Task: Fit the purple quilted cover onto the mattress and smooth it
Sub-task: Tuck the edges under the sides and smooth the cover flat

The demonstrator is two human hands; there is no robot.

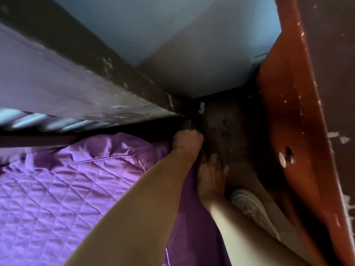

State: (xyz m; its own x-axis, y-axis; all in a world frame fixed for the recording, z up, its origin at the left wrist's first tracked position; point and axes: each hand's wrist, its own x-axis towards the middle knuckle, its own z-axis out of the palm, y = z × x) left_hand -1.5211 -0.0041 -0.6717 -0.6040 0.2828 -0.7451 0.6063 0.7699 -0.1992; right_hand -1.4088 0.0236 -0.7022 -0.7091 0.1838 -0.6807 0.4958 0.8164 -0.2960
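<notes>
the purple quilted cover fills the lower left, spread over the bed with its diamond stitching facing up. it is rumpled and bunched toward the far corner, where a piped seam curves round. the mattress is hidden beneath it. above the cover a dark, scuffed wooden rail of the bed frame runs slantwise from the upper left down to that corner, and behind the rail is a pale blue wall.

the left forearm reaches from the bottom edge across the cover up to the corner. the left hand sits there just under the end of the rail, knuckles up and fingers curled tight into the cover's corner edge. the fingertips are out of sight in the shadow.

just to its right and lower, the right hand lies along the side of the bed. its fingers are mostly straight and slightly spread, pointing toward the corner, and the palm side is against the hanging purple cloth. it grips nothing that can be seen.

further right is the dark floor, with a white shoe on it near the right wrist. at the right edge is a red-brown wooden panel with chipped paint and a round pale knob.
</notes>
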